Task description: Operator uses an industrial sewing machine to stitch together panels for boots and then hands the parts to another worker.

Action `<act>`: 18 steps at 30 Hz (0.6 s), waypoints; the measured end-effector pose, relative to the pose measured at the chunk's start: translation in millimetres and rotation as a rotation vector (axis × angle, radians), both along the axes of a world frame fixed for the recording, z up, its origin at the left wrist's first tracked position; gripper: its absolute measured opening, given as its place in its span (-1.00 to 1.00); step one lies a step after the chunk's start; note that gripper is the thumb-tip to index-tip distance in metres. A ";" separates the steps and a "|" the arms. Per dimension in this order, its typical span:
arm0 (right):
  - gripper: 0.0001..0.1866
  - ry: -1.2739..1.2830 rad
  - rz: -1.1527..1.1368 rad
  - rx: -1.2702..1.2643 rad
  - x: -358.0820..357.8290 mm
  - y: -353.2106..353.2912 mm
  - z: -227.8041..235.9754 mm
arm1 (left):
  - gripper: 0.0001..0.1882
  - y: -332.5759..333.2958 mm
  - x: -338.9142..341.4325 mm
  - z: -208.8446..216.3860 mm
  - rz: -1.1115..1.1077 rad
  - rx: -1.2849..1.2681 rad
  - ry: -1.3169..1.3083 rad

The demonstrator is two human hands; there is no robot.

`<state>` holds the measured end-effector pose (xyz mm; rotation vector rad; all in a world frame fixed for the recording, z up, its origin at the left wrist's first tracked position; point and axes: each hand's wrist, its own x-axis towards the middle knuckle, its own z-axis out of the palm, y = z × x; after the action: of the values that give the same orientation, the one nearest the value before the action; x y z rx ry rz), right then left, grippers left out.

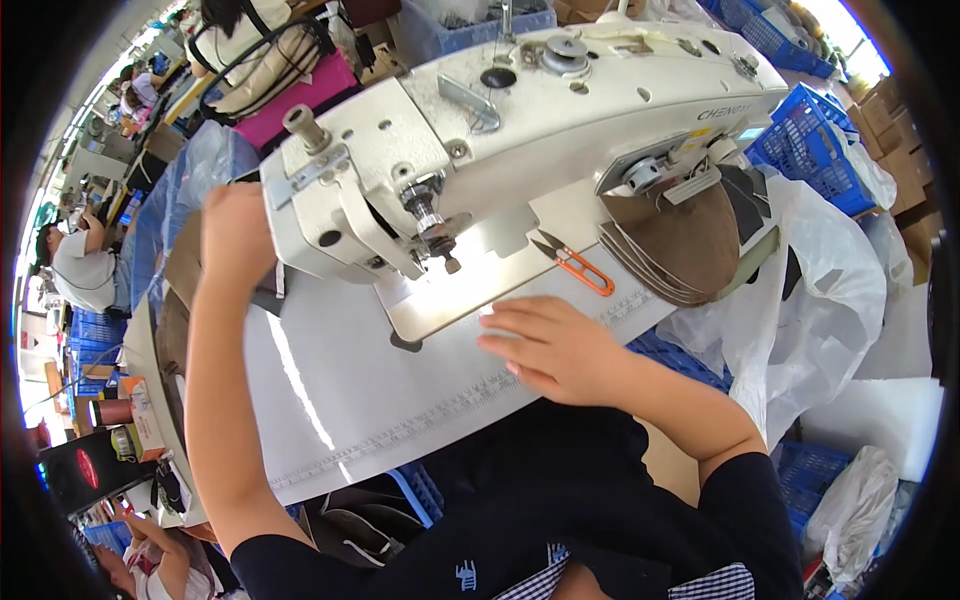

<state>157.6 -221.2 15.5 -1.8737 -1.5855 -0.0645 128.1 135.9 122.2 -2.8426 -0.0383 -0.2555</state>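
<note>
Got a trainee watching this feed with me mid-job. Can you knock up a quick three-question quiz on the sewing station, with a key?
1. Which hand is nearer the orange-handled thread snips?
2. True or false: the left hand is at the left end of the sewing machine.
3. The stack of brown pieces lies:
A) left of the thread snips
B) right of the thread snips
C) under the right hand

Key:
1. The right hand.
2. True.
3. B.
</note>
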 end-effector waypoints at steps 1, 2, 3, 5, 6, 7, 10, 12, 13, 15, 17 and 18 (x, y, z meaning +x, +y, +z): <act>-0.58 0.027 0.021 -0.011 -6.5 1.9 -0.2 | -0.79 19.9 -11.9 12.9 0.003 -0.026 -0.137; -0.57 0.056 0.047 -0.020 -12.9 5.4 0.9 | -0.80 43.5 -27.6 28.0 0.005 -0.047 -0.272; -0.58 0.072 0.070 0.006 -16.0 7.8 2.0 | -0.78 47.7 -36.9 41.9 0.107 -0.333 -0.311; -0.58 0.105 0.129 0.037 -24.5 15.1 1.3 | -0.73 61.3 -73.5 69.7 0.285 -0.733 -0.337; -0.58 0.145 0.161 0.035 -26.8 19.0 -1.5 | -0.73 52.1 -86.0 71.3 0.297 -0.705 -0.345; -0.58 0.182 0.195 0.042 -28.9 23.2 -3.7 | -0.71 34.6 -99.4 69.8 0.311 -1.034 -0.466; -0.54 0.354 0.335 0.075 -42.5 43.2 1.6 | -0.63 48.4 -165.0 43.7 0.334 -1.441 -0.772; -0.51 0.450 0.334 0.053 -51.2 53.3 6.5 | -0.55 21.9 -184.4 29.9 0.415 -1.683 -0.904; -0.48 0.536 0.304 0.004 -52.5 57.1 5.4 | -0.51 1.0 -186.6 29.3 0.381 -1.774 -0.819; -0.43 0.718 0.334 -0.071 -59.0 66.1 7.2 | -0.38 -9.3 -216.8 27.5 0.302 -1.881 -0.671; -0.38 0.894 0.341 -0.165 -65.0 75.6 2.2 | -0.36 -16.3 -234.2 8.8 0.303 -1.945 -0.756; -0.34 1.052 0.333 -0.167 -67.9 80.0 -3.4 | -0.34 -18.3 -240.1 -0.5 0.293 -2.014 -0.822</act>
<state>89.6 -141.2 12.1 -1.3157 -1.1036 1.0451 -112.0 117.6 121.8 -3.7703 -1.7142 -2.4041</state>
